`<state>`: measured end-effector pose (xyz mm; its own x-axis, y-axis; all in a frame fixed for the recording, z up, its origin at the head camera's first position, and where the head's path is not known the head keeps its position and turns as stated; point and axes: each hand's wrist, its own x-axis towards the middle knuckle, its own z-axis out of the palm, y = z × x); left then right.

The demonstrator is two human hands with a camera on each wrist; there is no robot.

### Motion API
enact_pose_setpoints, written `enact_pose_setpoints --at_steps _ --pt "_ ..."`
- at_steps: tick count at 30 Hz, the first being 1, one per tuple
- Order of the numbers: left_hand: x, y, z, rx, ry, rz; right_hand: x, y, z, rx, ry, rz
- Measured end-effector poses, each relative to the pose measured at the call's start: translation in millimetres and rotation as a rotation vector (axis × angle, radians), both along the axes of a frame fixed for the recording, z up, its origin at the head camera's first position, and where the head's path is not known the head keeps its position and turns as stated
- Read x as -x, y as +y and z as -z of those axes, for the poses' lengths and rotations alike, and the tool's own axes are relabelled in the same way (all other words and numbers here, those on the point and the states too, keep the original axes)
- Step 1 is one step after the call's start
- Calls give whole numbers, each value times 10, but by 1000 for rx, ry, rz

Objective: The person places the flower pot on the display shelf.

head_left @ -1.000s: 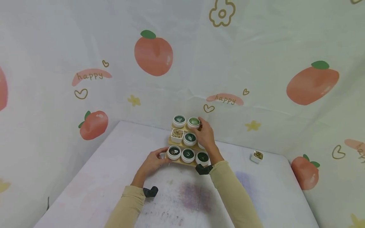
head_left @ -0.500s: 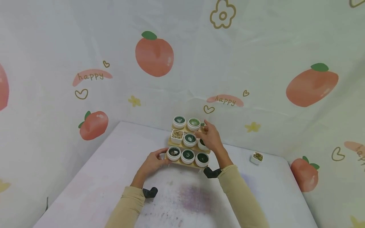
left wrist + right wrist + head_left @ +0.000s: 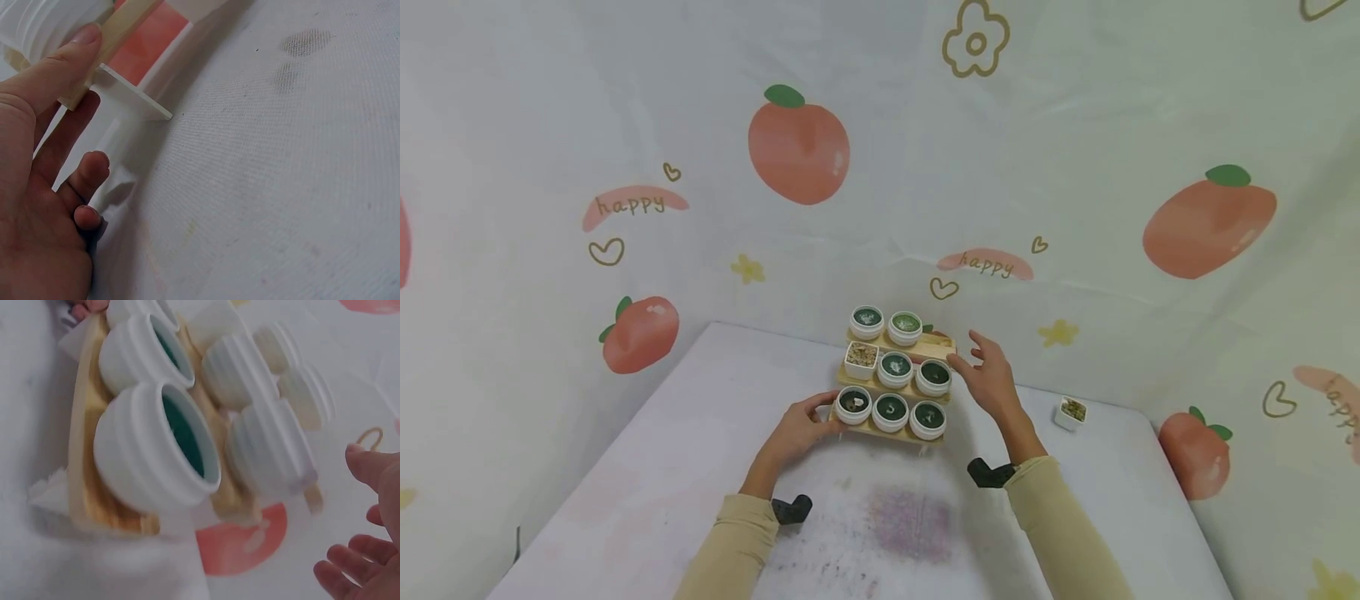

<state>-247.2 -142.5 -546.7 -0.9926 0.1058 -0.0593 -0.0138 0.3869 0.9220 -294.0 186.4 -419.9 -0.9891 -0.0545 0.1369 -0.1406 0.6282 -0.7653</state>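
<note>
A three-tier wooden stand with white legs stands toward the back of the table. Its tiers carry several round white pots with green or dark tops, and a square white dish of pale flakes sits at the middle tier's left. My left hand pinches the left end of the lowest wooden shelf, thumb above and index finger below. Off the stand's right side, my right hand is apart from it with relaxed fingers and holds nothing. The top tier's right end is bare wood.
A small square white dish with greenish-brown bits stands at the table's right, near the back. Behind the table hangs a printed wall cloth with peaches and hearts. Dark mounts sit on both wrists.
My right hand has moved right, away from the pots on the top tier, and its fingers have spread. The left hand stays at the lowest shelf's left end.
</note>
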Motion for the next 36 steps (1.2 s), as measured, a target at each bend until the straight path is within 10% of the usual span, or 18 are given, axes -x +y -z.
enact_pose_setpoints --at_steps 36 --pt "-6 -1 6 -3 8 5 -262 1267 598 -206 -2 392"
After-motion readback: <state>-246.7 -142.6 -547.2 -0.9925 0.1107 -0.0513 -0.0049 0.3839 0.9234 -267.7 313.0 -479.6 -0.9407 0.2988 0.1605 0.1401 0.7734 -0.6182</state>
